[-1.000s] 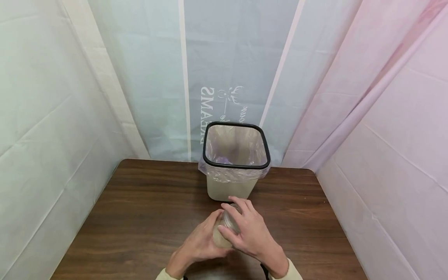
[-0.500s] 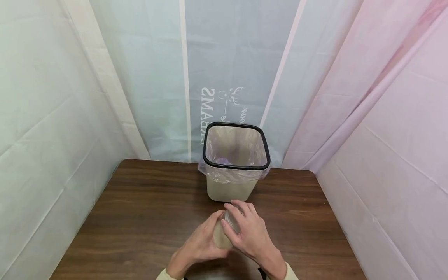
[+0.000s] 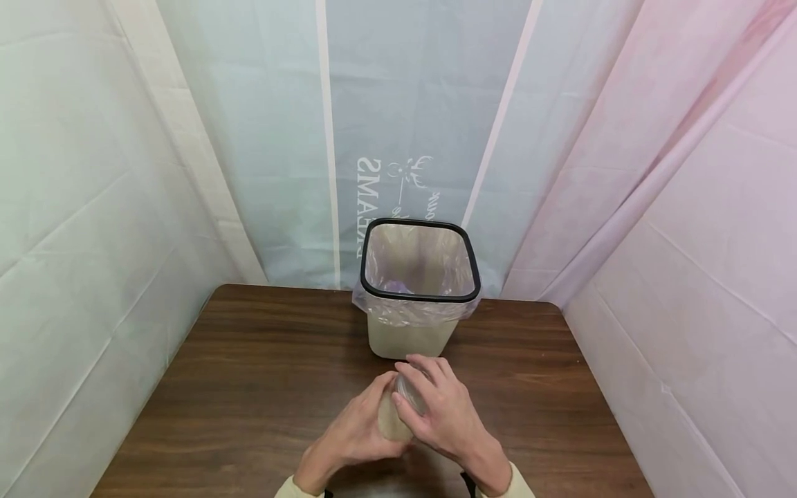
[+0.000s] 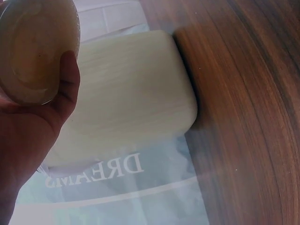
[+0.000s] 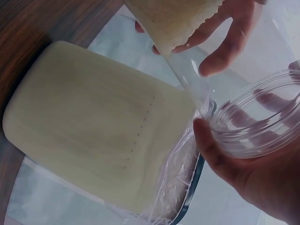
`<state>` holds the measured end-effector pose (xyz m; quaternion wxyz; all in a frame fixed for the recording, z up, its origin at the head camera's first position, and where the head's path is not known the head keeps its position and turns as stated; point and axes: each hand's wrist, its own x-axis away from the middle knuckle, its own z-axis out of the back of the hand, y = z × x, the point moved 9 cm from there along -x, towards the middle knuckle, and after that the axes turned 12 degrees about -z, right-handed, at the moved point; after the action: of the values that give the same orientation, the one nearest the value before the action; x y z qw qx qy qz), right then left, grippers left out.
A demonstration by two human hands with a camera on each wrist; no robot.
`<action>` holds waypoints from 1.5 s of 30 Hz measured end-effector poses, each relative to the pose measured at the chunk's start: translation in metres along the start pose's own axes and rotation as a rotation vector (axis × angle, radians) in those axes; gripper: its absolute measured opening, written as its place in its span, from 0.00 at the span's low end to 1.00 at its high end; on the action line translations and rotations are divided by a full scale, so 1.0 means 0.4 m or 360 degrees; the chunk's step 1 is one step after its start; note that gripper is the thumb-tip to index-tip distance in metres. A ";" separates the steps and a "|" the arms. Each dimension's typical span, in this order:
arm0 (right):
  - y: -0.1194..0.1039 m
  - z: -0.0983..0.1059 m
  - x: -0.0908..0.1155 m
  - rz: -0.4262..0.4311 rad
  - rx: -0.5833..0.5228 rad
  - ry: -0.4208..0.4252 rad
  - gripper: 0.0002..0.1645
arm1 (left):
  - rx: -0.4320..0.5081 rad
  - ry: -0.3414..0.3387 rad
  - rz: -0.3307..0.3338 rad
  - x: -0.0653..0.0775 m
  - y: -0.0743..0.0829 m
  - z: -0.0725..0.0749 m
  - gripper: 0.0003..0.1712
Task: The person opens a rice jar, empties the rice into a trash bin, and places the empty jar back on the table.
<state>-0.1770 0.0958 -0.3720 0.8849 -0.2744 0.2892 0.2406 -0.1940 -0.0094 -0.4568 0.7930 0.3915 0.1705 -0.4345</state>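
Observation:
My left hand (image 3: pixel 351 429) holds a clear jar (image 3: pixel 392 418) around its side, above the table's near part. Pale, grainy-looking contents (image 5: pixel 183 18) lie towards the jar's base in the right wrist view, and its rounded bottom (image 4: pixel 35 51) shows in the left wrist view. At the other end, my right hand (image 3: pixel 451 415) grips the clear ridged lid (image 5: pixel 262 117), with fingers and thumb curled around its rim. The jar tilts with the lid towards the right hand. The right hand hides part of the lid in the head view.
Beyond the hands stands a cream trash bin (image 3: pixel 411 339) with a black rim and a clear bag (image 3: pixel 414 315) folded over it. Something purple shows inside. The brown wooden table (image 3: pixel 261 373) is enclosed by pale curtains (image 3: pixel 280 138) at the back and sides.
My right hand has shifted slightly around the lid, its thumb now higher than a second ago. The left hand and jar stay almost in place.

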 end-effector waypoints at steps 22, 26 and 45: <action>-0.028 0.015 -0.004 0.0450 -0.0282 -0.0078 0.21 | 0.0130 -0.0043 0.0069 0.012 0.002 -0.002 0.57; -0.029 0.014 -0.003 0.0484 -0.0354 -0.0098 0.21 | 0.0143 -0.0069 0.0104 0.016 0.001 -0.003 0.56; 0.032 -0.014 0.000 -0.0128 0.0078 -0.0391 0.31 | -0.0148 0.0003 0.0146 0.010 0.010 0.008 0.59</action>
<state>-0.1865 0.1016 -0.3804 0.9291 -0.2325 0.1733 0.2296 -0.1885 -0.0129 -0.4553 0.8292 0.3621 0.1732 -0.3890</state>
